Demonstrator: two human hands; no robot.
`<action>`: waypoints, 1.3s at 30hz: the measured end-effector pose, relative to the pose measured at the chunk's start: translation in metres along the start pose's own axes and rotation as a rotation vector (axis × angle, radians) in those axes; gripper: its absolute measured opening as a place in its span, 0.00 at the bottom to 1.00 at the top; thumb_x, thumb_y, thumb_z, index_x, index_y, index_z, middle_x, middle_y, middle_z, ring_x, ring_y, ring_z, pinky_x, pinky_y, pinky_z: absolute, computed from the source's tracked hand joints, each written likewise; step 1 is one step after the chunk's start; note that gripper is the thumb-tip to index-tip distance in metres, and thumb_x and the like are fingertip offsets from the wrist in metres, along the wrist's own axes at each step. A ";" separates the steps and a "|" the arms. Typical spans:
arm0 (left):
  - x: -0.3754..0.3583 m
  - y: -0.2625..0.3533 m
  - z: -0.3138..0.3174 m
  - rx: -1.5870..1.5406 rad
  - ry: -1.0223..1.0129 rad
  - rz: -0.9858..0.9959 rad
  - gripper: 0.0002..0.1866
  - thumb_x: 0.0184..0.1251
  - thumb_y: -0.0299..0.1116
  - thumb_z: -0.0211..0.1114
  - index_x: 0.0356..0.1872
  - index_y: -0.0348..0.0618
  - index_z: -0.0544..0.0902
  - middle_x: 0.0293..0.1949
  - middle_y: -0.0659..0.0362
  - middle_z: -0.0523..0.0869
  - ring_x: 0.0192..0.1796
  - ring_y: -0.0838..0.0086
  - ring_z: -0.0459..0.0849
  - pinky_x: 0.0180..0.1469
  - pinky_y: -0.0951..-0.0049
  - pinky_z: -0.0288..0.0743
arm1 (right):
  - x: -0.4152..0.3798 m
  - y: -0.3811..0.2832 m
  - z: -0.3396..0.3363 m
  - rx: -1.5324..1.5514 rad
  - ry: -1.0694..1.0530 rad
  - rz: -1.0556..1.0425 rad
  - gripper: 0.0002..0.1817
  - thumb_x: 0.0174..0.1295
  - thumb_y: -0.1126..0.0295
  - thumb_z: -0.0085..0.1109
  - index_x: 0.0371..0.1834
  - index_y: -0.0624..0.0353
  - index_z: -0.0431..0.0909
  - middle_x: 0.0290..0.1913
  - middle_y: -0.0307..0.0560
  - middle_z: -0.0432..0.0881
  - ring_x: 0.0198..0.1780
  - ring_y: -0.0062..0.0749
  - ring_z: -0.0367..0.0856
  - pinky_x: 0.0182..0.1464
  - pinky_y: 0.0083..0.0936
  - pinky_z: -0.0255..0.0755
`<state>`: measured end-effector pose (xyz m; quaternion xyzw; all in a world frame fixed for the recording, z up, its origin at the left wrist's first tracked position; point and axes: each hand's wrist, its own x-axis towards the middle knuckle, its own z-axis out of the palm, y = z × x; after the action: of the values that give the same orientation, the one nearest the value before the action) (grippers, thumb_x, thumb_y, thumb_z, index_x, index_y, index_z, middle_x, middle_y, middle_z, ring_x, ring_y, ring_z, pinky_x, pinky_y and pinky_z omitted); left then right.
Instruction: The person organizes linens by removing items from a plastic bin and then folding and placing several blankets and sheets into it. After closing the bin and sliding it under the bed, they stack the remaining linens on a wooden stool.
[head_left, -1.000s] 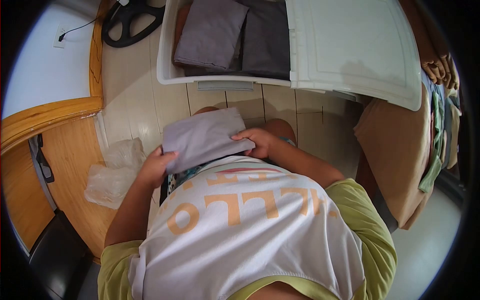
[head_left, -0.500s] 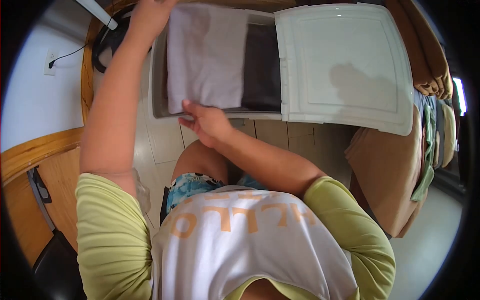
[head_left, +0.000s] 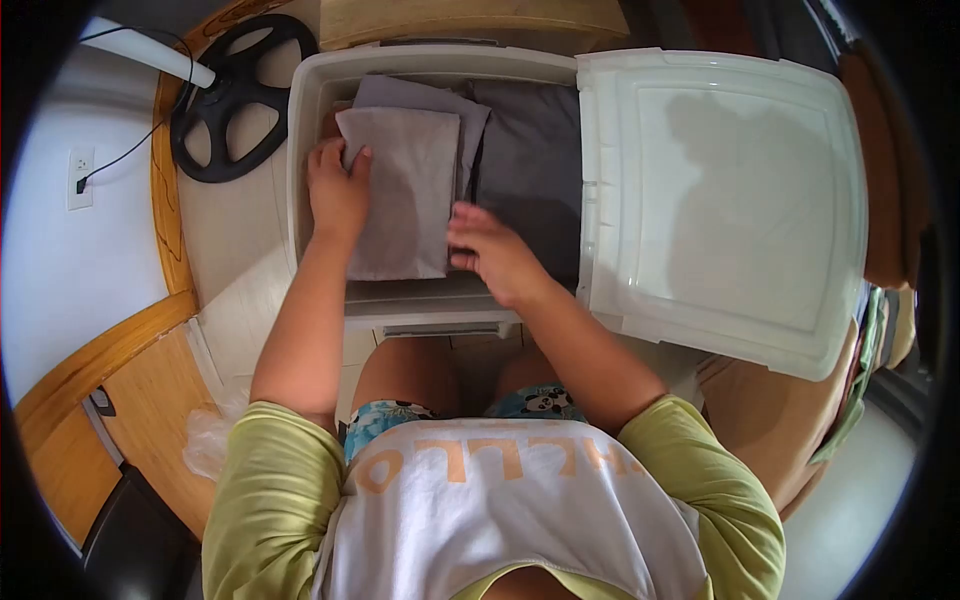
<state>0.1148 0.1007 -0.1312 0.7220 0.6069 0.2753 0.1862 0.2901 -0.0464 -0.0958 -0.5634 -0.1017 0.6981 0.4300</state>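
Note:
A folded grey cloth (head_left: 405, 200) lies in the left part of a pale plastic bin (head_left: 435, 310), over another grey cloth (head_left: 400, 92) that shows behind it. My left hand (head_left: 338, 190) is at its left edge, thumb on top and fingers over the side, pinching it. Beside the right edge is my right hand (head_left: 490, 250), its fingers apart and slightly blurred, with the fingertips near or touching the cloth. Darker grey fabric (head_left: 530, 170) fills the bin's right part.
The bin's white lid (head_left: 750, 210) is folded open to the right. A black steering-wheel-shaped object (head_left: 235, 95) and a wall outlet (head_left: 81, 177) are at the left. Brown fabric (head_left: 775, 410) hangs at the right, and a clear plastic bag (head_left: 215, 435) lies lower left.
The light cloth, earlier spread longer over the bin, is now a smaller folded piece lower inside it. My left hand came down from the far edge; my right hand moved rightward. The view shifted.

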 end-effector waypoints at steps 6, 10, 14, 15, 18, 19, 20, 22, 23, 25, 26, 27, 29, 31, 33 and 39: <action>0.016 0.066 -0.033 -0.273 -0.289 -0.159 0.23 0.65 0.42 0.64 0.53 0.36 0.74 0.50 0.42 0.80 0.50 0.49 0.80 0.54 0.59 0.72 | 0.040 -0.009 0.003 0.057 0.012 -0.099 0.47 0.50 0.67 0.67 0.72 0.65 0.51 0.65 0.55 0.64 0.67 0.39 0.62 0.66 0.33 0.60; 0.034 -0.002 0.011 0.172 -0.092 0.089 0.31 0.63 0.45 0.66 0.61 0.36 0.69 0.53 0.42 0.80 0.53 0.48 0.79 0.56 0.62 0.73 | 0.067 0.016 0.008 -0.180 0.224 -0.122 0.48 0.51 0.69 0.69 0.72 0.69 0.48 0.65 0.59 0.64 0.67 0.41 0.64 0.67 0.31 0.61; 0.032 0.010 -0.005 -0.036 -0.455 -0.265 0.38 0.62 0.48 0.66 0.66 0.36 0.62 0.55 0.40 0.79 0.57 0.48 0.78 0.58 0.63 0.71 | 0.068 0.017 0.008 -0.095 0.265 -0.078 0.46 0.54 0.69 0.68 0.72 0.68 0.48 0.63 0.59 0.66 0.65 0.41 0.66 0.66 0.31 0.62; 0.035 0.020 -0.015 -0.153 -0.534 -0.326 0.38 0.63 0.47 0.66 0.67 0.35 0.61 0.56 0.40 0.78 0.58 0.48 0.78 0.59 0.63 0.71 | 0.065 0.015 0.008 -0.039 0.257 -0.039 0.46 0.55 0.69 0.67 0.72 0.68 0.48 0.63 0.60 0.67 0.66 0.42 0.66 0.65 0.31 0.63; 0.009 0.065 -0.046 -0.259 -0.407 -0.074 0.36 0.64 0.43 0.65 0.66 0.34 0.61 0.55 0.40 0.79 0.57 0.49 0.79 0.58 0.63 0.71 | 0.053 0.009 0.005 0.039 0.221 -0.015 0.44 0.56 0.68 0.66 0.71 0.66 0.49 0.61 0.59 0.68 0.65 0.41 0.67 0.64 0.32 0.64; 0.007 0.064 -0.049 -0.260 -0.422 -0.076 0.36 0.64 0.43 0.65 0.66 0.34 0.61 0.55 0.40 0.79 0.57 0.49 0.79 0.58 0.63 0.71 | 0.047 0.009 0.004 0.055 0.184 -0.031 0.43 0.57 0.67 0.66 0.71 0.65 0.50 0.60 0.58 0.69 0.63 0.41 0.68 0.63 0.32 0.65; 0.007 0.059 -0.052 -0.213 -0.349 -0.128 0.35 0.65 0.41 0.65 0.66 0.34 0.61 0.53 0.40 0.79 0.55 0.49 0.80 0.57 0.64 0.72 | 0.045 0.011 0.004 0.059 0.194 -0.022 0.43 0.57 0.67 0.66 0.71 0.65 0.50 0.60 0.58 0.69 0.63 0.41 0.68 0.63 0.32 0.65; 0.011 0.034 -0.049 -0.207 -0.256 -0.276 0.34 0.64 0.38 0.65 0.66 0.36 0.61 0.59 0.39 0.74 0.59 0.48 0.75 0.61 0.60 0.68 | 0.043 0.017 0.003 -0.084 0.107 -0.173 0.42 0.57 0.67 0.66 0.71 0.61 0.52 0.57 0.57 0.70 0.59 0.40 0.70 0.61 0.33 0.67; 0.000 0.025 -0.041 -0.208 -0.258 -0.273 0.34 0.64 0.38 0.65 0.66 0.36 0.61 0.59 0.39 0.74 0.59 0.48 0.75 0.61 0.60 0.68 | 0.044 0.019 0.006 -0.083 0.110 -0.175 0.42 0.57 0.67 0.66 0.71 0.61 0.52 0.57 0.57 0.70 0.59 0.40 0.70 0.61 0.33 0.67; -0.011 0.018 -0.025 0.269 -0.177 0.320 0.36 0.62 0.39 0.66 0.68 0.40 0.61 0.69 0.40 0.62 0.69 0.44 0.61 0.68 0.45 0.55 | 0.055 0.017 0.010 -0.493 0.301 -0.259 0.41 0.56 0.67 0.66 0.71 0.59 0.53 0.56 0.58 0.69 0.57 0.42 0.72 0.60 0.35 0.67; -0.019 0.021 -0.018 0.367 -0.246 0.378 0.37 0.60 0.44 0.65 0.70 0.49 0.62 0.73 0.42 0.50 0.74 0.40 0.46 0.69 0.33 0.40 | 0.055 0.016 0.011 -0.519 0.357 -0.306 0.40 0.56 0.69 0.66 0.70 0.58 0.55 0.59 0.60 0.66 0.57 0.46 0.71 0.60 0.37 0.67; -0.021 0.021 -0.015 0.358 -0.243 0.399 0.37 0.60 0.44 0.65 0.70 0.49 0.62 0.73 0.42 0.50 0.74 0.40 0.46 0.69 0.33 0.40 | 0.049 0.014 0.012 -0.513 0.375 -0.318 0.40 0.56 0.69 0.66 0.70 0.58 0.55 0.59 0.60 0.66 0.57 0.46 0.71 0.60 0.37 0.67; -0.018 0.028 0.001 0.330 -0.286 0.395 0.37 0.60 0.51 0.62 0.70 0.55 0.63 0.74 0.41 0.49 0.75 0.39 0.43 0.68 0.29 0.36 | 0.030 0.005 0.010 -0.509 0.288 -0.560 0.37 0.57 0.68 0.64 0.69 0.60 0.57 0.60 0.58 0.66 0.59 0.45 0.70 0.62 0.38 0.64; -0.015 0.010 0.020 0.404 -0.359 0.419 0.38 0.57 0.58 0.62 0.70 0.61 0.65 0.75 0.41 0.45 0.75 0.38 0.40 0.68 0.29 0.33 | -0.002 -0.014 0.000 -0.695 0.210 -0.622 0.34 0.56 0.68 0.64 0.66 0.61 0.62 0.58 0.57 0.71 0.59 0.48 0.71 0.64 0.40 0.62; -0.012 0.002 0.037 0.433 -0.360 0.445 0.41 0.54 0.60 0.64 0.70 0.62 0.64 0.76 0.43 0.44 0.76 0.39 0.37 0.67 0.27 0.33 | -0.038 -0.032 -0.009 -0.719 0.127 -0.661 0.28 0.56 0.67 0.62 0.61 0.58 0.67 0.54 0.57 0.74 0.60 0.52 0.70 0.63 0.42 0.63; -0.007 0.080 -0.007 0.692 -0.715 0.134 0.43 0.54 0.67 0.59 0.73 0.71 0.58 0.77 0.52 0.31 0.76 0.44 0.27 0.64 0.21 0.34 | -0.160 -0.111 -0.045 -0.954 -0.218 -0.388 0.16 0.61 0.68 0.57 0.53 0.53 0.76 0.51 0.51 0.76 0.57 0.48 0.73 0.58 0.37 0.68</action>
<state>0.1716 0.0775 -0.0786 0.8279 0.5132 -0.1953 0.1142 0.3824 -0.1082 0.0704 -0.5914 -0.5548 0.5363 0.2341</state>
